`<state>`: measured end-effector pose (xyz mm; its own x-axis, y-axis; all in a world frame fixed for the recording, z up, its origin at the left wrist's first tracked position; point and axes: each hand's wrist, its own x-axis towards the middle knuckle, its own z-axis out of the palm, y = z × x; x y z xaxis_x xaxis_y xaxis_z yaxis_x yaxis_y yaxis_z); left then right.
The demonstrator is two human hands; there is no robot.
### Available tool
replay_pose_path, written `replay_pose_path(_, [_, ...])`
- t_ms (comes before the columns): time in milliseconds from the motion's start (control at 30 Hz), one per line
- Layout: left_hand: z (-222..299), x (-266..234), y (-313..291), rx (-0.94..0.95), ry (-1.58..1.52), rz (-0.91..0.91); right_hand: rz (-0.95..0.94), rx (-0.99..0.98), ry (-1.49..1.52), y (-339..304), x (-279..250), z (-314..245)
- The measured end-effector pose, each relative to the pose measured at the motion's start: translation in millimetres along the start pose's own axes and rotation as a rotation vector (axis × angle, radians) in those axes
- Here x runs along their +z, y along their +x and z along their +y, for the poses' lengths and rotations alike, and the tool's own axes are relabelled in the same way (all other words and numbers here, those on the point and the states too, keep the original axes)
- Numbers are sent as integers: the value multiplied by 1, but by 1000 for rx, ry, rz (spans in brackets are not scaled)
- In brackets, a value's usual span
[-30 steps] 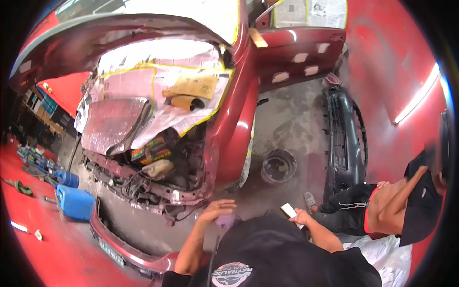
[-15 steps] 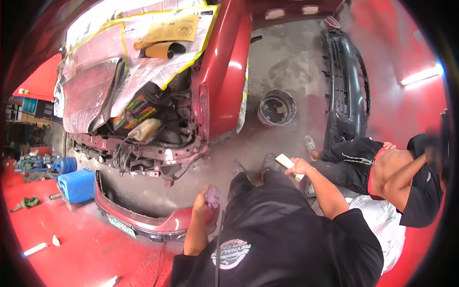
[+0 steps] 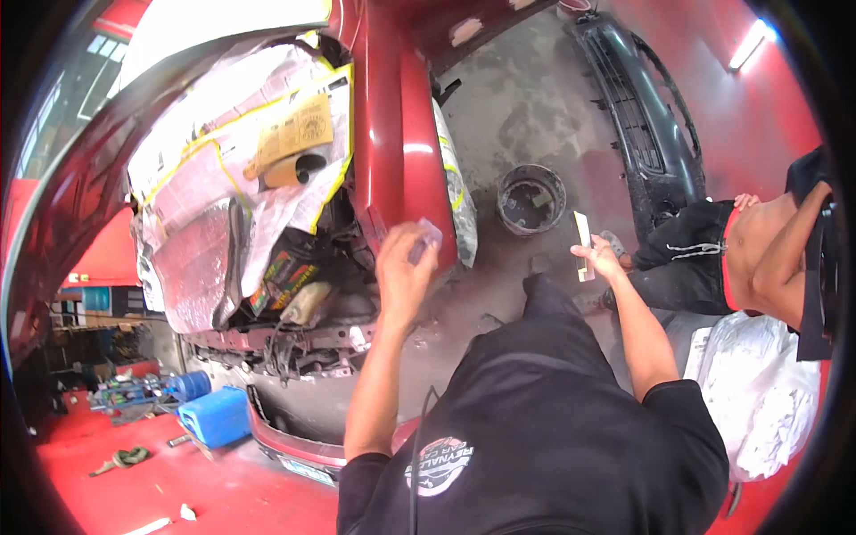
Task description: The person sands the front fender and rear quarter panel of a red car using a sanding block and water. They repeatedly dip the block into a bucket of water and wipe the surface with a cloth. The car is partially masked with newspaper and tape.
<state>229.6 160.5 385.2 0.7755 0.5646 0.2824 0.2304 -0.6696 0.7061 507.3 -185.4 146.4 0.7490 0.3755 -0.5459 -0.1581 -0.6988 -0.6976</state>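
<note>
My left hand [image 3: 406, 263] is closed on a crumpled purple cloth [image 3: 430, 235]. It is raised beside the front end of the car's red fender [image 3: 415, 192]; whether the cloth touches the paint I cannot tell. Out to the right, my right hand [image 3: 604, 259] grips the lower end of a long, flat, pale-yellow and white block [image 3: 583, 234], held in the air with its far end pointing away from me. Left of the fender is the exposed engine bay [image 3: 312, 294], partly covered with masking paper [image 3: 214, 152] edged in yellow tape.
A round bucket [image 3: 531, 201] of dark liquid stands on the wet concrete. Behind it leans a black bumper [image 3: 651, 134]. Another person [image 3: 758, 241] is close on my right, near white plastic sheeting [image 3: 758, 383]. A red bumper [image 3: 294, 450] and blue container [image 3: 214, 417] lie left.
I have moved closer to the fender. My left hand has risen from near the red bumper toward the fender with the cloth. My right hand still holds the block, now turned more upright.
</note>
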Motion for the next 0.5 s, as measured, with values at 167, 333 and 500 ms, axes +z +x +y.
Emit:
replay_pose_path(167, [-23, 7, 105, 332, 604, 38, -74, 193, 232, 32, -16, 17])
replay_pose_path(333, [-113, 17, 176, 441, 972, -315, -114, 233, 14, 90, -28, 70])
replay_pose_path(500, [-120, 41, 310, 412, 1126, -404, -129, 245, -150, 117, -53, 87])
